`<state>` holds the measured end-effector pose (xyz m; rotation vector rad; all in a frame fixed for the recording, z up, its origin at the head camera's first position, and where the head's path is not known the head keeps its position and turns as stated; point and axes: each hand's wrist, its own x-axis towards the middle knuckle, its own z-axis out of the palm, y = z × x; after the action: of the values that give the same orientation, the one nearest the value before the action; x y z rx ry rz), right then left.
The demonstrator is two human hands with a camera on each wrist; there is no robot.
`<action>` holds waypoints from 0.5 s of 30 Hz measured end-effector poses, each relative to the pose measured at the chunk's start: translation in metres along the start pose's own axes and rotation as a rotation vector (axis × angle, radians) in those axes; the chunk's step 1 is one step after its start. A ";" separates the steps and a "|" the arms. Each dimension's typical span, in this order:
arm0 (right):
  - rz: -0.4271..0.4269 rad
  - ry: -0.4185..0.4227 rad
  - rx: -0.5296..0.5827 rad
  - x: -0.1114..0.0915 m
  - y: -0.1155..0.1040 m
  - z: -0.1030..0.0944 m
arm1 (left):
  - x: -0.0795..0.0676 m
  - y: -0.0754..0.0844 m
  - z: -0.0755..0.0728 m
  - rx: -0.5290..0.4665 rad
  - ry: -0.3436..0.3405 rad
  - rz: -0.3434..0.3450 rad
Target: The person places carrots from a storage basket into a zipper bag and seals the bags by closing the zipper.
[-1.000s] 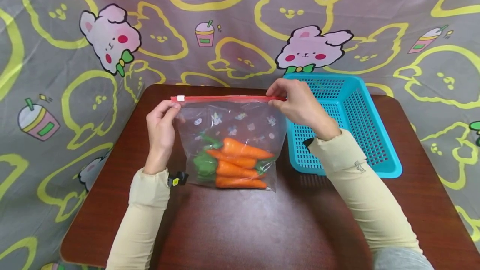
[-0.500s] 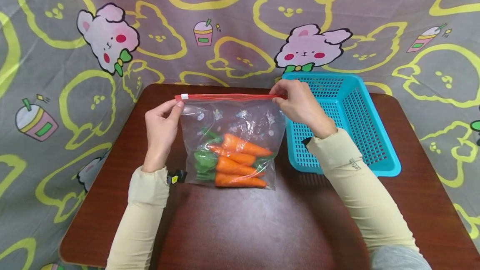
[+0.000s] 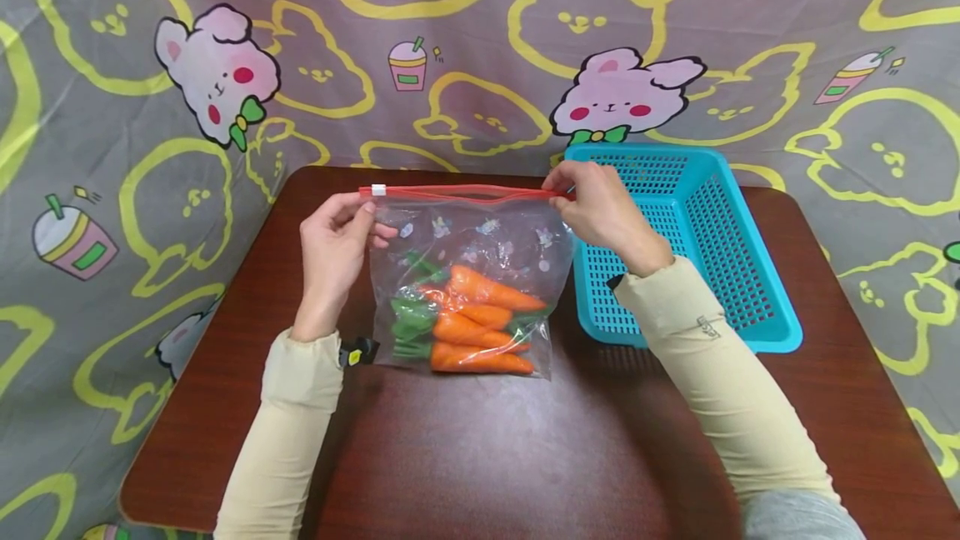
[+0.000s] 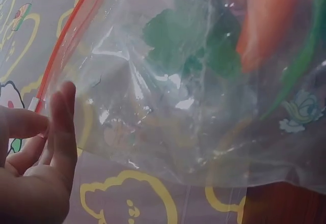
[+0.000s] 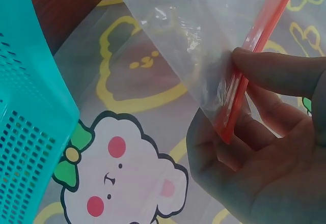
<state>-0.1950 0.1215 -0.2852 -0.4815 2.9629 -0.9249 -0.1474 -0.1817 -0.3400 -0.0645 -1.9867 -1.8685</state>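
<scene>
A clear slider bag (image 3: 480,236) with a red zip strip stands upright between both hands in the head view. Several carrots (image 3: 483,357) with green tops lie in its lower part. My left hand (image 3: 333,244) pinches the bag's top left corner, close by the white slider (image 3: 378,190). In the left wrist view the thumb and fingers meet at the red strip just below that slider. My right hand (image 3: 603,211) grips the other end of the red strip (image 5: 257,35), thumb on one side and fingers curled behind. The strip's two edges bow apart near the middle.
A blue plastic basket (image 3: 757,273) with slotted walls stands at the right, partly behind the right forearm. The brown table (image 3: 480,457) backs onto a cartoon-printed cloth (image 3: 480,15). A black strap with a yellow mark is on the left wrist.
My left hand has moved slightly right and up with the slider end of the bag. The red strip's edges have parted near the middle. My right hand has shifted only a little.
</scene>
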 end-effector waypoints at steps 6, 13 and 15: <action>-0.003 -0.022 -0.003 0.002 0.000 0.000 | 0.001 -0.002 0.004 -0.084 0.003 0.068; -0.008 -0.054 -0.009 0.006 -0.011 0.002 | 0.000 -0.003 0.006 -0.093 -0.022 0.063; -0.019 -0.054 -0.016 0.007 -0.017 0.004 | 0.000 -0.003 0.006 -0.087 -0.022 0.057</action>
<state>-0.1965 0.1043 -0.2787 -0.5269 2.9243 -0.8753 -0.1497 -0.1757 -0.3434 -0.1658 -1.8971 -1.9252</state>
